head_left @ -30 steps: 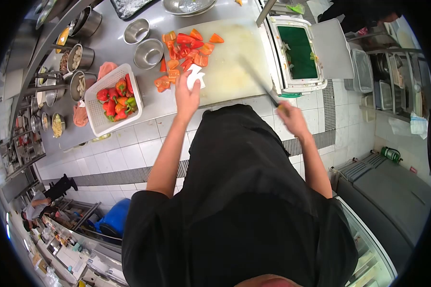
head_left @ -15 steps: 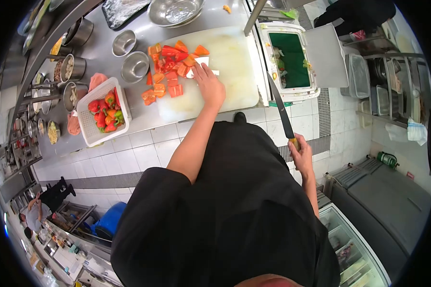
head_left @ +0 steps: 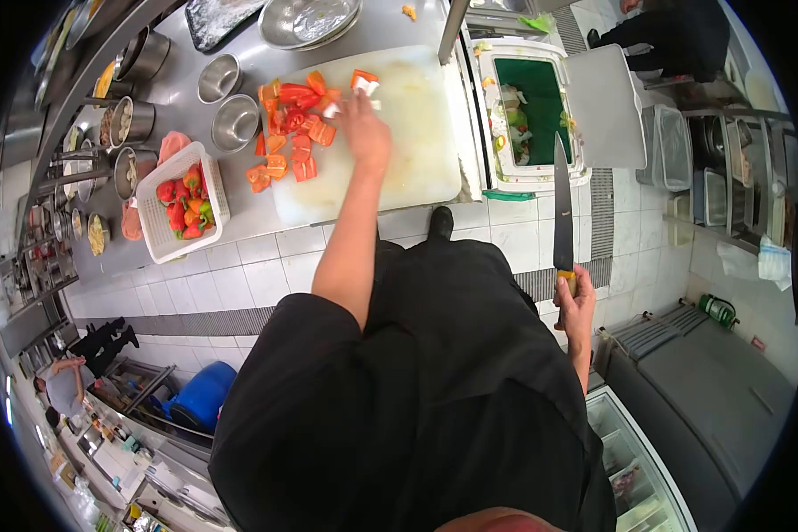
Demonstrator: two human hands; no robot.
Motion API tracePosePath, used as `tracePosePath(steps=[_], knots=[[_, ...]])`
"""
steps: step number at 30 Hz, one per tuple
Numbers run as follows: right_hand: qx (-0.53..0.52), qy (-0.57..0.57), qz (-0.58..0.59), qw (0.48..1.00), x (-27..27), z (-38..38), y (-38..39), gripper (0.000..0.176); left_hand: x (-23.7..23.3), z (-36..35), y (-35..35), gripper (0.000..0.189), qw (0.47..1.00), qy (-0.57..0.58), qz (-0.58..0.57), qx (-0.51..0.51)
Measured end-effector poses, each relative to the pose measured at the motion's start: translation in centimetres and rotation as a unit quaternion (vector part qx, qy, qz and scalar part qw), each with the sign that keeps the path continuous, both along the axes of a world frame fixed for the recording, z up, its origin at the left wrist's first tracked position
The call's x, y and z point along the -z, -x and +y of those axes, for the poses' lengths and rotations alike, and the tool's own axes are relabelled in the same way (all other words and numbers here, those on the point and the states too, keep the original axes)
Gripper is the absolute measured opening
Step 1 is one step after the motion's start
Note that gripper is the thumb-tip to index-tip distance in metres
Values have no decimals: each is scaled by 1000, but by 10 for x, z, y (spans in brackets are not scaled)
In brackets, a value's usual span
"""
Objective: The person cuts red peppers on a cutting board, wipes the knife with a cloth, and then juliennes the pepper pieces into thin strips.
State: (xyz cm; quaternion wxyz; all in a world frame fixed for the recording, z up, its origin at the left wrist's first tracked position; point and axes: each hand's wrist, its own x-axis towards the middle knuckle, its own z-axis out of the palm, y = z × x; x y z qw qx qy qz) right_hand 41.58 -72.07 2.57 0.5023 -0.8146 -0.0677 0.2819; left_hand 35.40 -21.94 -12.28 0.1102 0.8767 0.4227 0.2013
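Observation:
My left hand point(head_left: 366, 135) reaches over the white cutting board point(head_left: 408, 177), fingers slightly blurred. White bits of something thin, like paper or cloth point(head_left: 363, 85), show around its fingertips; most of it is hidden under them. Cut red and orange bell pepper pieces point(head_left: 303, 122) lie heaped just left of the hand, one orange piece beyond the fingertips. Out to the right, my right hand point(head_left: 576, 300) is closed round the yellowish handle of a long kitchen knife point(head_left: 562, 208). Its blade points away from me, beside the open green-lined bin point(head_left: 576, 168).
Left of the board stands a white plastic basket point(head_left: 154, 232) holding whole peppers. Two small metal bowls point(head_left: 236, 122) and a larger metal bowl point(head_left: 279, 40) sit on the steel counter. Metal pots point(head_left: 133, 121) line the left side. A person point(head_left: 683, 40) in black stands at the upper right.
My left hand has moved slightly forward on the board, the white bits moving with it. My right hand has shifted right, and the knife has swung to point straight ahead.

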Motion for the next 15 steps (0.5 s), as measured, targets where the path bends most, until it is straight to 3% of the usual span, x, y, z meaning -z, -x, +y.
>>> tracePosePath(steps=[1, 4, 8, 10, 12, 14, 15], knots=[[3, 0, 1, 1000, -4, 3, -1, 30, -4, 9, 6, 58, 998, -52, -18, -8], [3, 6, -4, 1000, -6, 10, -1, 30, -50, -11, 44, 53, 995, -36, -93, 14], [13, -16, 0, 1000, 4, 13, 0, 31, -11, -67, 81, 54, 995, 87, -31, -28], [21, -19, 7, 1000, 6, 12, 3, 31, 4, -73, 56, 56, 998, 14, 30, -59], [18, -2, 18, 1000, 0, 13, 3, 31, 16, -43, 1, 45, 992, -98, -76, -26], [4, 23, 34, 999, -14, 16, 1, 31, -8, -53, -70, 34, 957, 153, -241, -51], [1, 26, 31, 999, -12, 12, 2, 31, -7, -75, -93, 21, 937, 274, -214, 15]])
